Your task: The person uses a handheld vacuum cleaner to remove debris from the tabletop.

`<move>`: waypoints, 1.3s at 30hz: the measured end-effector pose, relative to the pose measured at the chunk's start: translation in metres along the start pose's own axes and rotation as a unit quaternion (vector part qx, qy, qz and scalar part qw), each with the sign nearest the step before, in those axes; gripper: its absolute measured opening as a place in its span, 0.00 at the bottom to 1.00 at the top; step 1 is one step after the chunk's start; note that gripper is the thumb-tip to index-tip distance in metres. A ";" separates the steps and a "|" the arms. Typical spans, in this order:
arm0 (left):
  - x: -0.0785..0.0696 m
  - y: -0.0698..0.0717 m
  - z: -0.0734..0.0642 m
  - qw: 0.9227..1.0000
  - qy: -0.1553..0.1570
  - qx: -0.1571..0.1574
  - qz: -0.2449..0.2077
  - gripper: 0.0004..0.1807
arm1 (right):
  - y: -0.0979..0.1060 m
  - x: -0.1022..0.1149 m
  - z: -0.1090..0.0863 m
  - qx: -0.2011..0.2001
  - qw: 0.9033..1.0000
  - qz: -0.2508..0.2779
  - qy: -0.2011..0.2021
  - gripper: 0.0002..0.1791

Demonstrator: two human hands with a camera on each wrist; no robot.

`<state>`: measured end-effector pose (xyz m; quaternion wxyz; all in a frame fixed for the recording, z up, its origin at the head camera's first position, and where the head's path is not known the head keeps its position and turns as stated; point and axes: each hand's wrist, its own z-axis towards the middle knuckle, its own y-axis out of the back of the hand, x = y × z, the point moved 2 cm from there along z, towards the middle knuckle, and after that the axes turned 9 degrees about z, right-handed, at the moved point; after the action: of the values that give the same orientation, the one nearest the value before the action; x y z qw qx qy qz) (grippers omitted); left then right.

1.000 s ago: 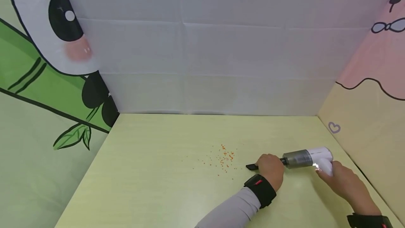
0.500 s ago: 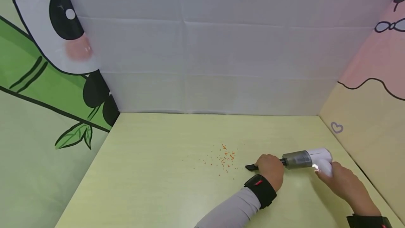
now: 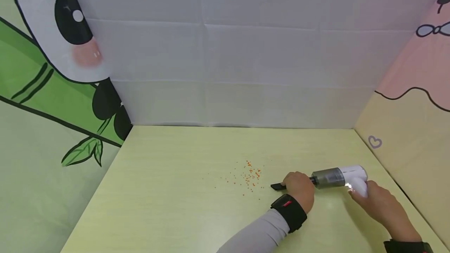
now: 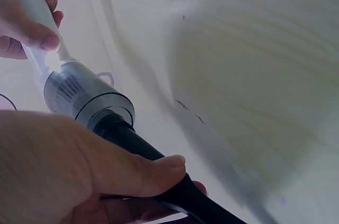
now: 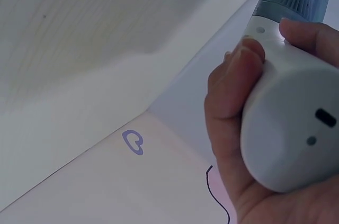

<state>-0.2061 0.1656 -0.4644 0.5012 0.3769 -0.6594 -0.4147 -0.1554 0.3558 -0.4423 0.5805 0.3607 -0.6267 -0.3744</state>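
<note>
A white handheld vacuum cleaner (image 3: 353,175) with a see-through grey dust cup (image 3: 328,178) is held above the right part of the table. My right hand (image 3: 384,208) grips its white handle, thumb near a glowing light. My left hand (image 3: 300,191) grips the black nozzle (image 4: 140,144) in front of the dust cup; the left wrist view shows thumb and fingers around it. The nozzle's flat tip (image 3: 278,186) points left, just short of scattered orange crumbs (image 3: 251,175). In the right wrist view the handle's rounded end (image 5: 288,123) rests in my palm.
The pale yellow table (image 3: 158,190) meets a plain light back wall (image 3: 260,57). A printed panel (image 3: 415,128) with a purple heart stands close to my right hand. On the left is a green bamboo-print panel (image 3: 42,159).
Both hands have shifted the vacuum cleaner very slightly left, so its nozzle tip is a little closer to the crumbs. The crumbs look the same.
</note>
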 end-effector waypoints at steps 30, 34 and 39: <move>-0.008 -0.010 0.029 0.995 -0.006 -0.103 -0.012 0.13 | 0.000 -0.006 0.005 -0.016 0.999 0.015 -0.042 0.34; 0.000 -0.012 0.037 0.992 0.005 -0.117 -0.036 0.16 | -0.004 -0.002 0.012 -0.029 0.998 0.014 -0.045 0.36; 0.011 -0.012 0.044 0.992 0.022 -0.118 -0.042 0.17 | -0.010 0.009 0.019 -0.052 0.998 0.012 -0.044 0.36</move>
<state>-0.2504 0.1586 -0.4784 0.5382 0.3518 -0.5785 -0.5019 -0.1749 0.3442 -0.4479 0.5749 0.3059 -0.6352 -0.4152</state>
